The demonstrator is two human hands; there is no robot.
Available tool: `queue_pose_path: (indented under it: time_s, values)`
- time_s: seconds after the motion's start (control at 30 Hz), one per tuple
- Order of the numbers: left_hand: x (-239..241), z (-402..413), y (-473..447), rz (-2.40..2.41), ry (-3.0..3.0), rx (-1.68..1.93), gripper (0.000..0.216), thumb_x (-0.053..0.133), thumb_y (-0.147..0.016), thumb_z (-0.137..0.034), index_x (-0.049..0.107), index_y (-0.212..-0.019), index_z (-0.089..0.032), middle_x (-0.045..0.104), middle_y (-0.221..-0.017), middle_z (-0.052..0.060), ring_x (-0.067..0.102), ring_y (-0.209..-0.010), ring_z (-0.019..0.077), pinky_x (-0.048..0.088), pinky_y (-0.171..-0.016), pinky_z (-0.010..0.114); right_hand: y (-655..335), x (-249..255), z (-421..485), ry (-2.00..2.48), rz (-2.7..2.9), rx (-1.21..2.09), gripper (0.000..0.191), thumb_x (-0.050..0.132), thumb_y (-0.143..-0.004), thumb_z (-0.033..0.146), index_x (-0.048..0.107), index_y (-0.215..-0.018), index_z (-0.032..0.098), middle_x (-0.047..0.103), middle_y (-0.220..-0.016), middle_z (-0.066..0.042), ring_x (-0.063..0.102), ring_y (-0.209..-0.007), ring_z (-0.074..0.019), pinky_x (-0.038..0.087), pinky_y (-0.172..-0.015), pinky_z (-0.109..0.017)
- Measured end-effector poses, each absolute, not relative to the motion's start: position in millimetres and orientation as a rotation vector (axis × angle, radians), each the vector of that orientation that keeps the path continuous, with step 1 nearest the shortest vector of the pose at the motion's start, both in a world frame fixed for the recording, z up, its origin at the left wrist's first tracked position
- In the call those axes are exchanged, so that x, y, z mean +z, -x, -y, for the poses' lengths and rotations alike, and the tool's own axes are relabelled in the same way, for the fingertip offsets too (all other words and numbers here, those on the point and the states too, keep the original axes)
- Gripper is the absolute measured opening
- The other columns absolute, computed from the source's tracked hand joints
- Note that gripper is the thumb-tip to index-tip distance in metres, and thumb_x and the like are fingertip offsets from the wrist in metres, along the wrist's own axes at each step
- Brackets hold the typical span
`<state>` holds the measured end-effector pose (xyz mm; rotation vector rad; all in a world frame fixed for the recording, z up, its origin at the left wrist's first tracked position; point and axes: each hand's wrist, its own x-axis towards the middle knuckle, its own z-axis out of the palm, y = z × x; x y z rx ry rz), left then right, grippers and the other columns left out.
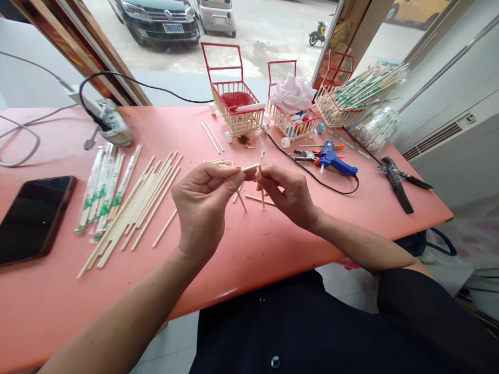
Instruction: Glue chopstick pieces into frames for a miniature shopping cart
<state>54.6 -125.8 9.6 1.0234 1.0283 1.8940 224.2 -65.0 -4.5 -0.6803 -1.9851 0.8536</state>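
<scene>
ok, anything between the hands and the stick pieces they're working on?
Nothing visible. The left hand pinches the short stick, the right hand the upright stick; the sticks meet between the two hands, above the table.

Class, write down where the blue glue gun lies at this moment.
In the head view, the blue glue gun lies on the pink table, right of the right hand, between the small pliers and the black cutters.

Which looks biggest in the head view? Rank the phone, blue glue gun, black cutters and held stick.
1. phone
2. black cutters
3. blue glue gun, close to the cutters, so this pair is unsure
4. held stick, smallest despite being near the camera
</scene>
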Motion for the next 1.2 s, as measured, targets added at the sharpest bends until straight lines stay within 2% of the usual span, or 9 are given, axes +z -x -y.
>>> queue_pose_path:
  time_s: [0.43, 0.7, 1.2]
  values:
    - [9.3, 126.6, -55.4, -1.112, -1.068, 1.867, 0.02, 0.096, -0.087, -0.03, 0.077, -0.088, -0.026, 0.087, -0.095, 0.001, 0.088, -0.096, 0.0252, 0.073, -0.1, 0.046, -223.8, -4.3, 64.9, 0.698, 2.0, 0.813, 0.032, 0.059, -0.117, 0.044, 0.068, -0.096, 0.021, 0.074, -0.091, -0.003, 0.069, -0.081, -0.0127, 0.059, -0.077, -0.026]
    - [8.8, 127.3, -54.1, -1.078, -1.061, 1.857, 0.019, 0.097, -0.088, -0.028, 0.078, -0.09, -0.025, 0.088, -0.097, 0.003, 0.088, -0.097, 0.0259, 0.072, -0.102, 0.048, -224.6, -0.1, 64.8, 0.687, 2.021, 0.733, 0.03, 0.06, -0.117, 0.038, 0.068, -0.094, 0.021, 0.073, -0.086, -0.002, 0.066, -0.077, -0.0119, 0.054, -0.073, -0.026]
    - [12.0, 126.5, -54.0, -1.083, -1.064, 1.85, 0.018, 0.098, -0.086, -0.027, 0.081, -0.088, -0.025, 0.088, -0.094, 0.003, 0.089, -0.096, 0.025, 0.072, -0.104, 0.046, -227.1, 3.0, 64.2, 0.685, 2.051, 0.658, 0.028, 0.058, -0.118, 0.035, 0.071, -0.097, 0.021, 0.077, -0.091, -0.004, 0.069, -0.079, -0.0128, 0.055, -0.076, -0.027]
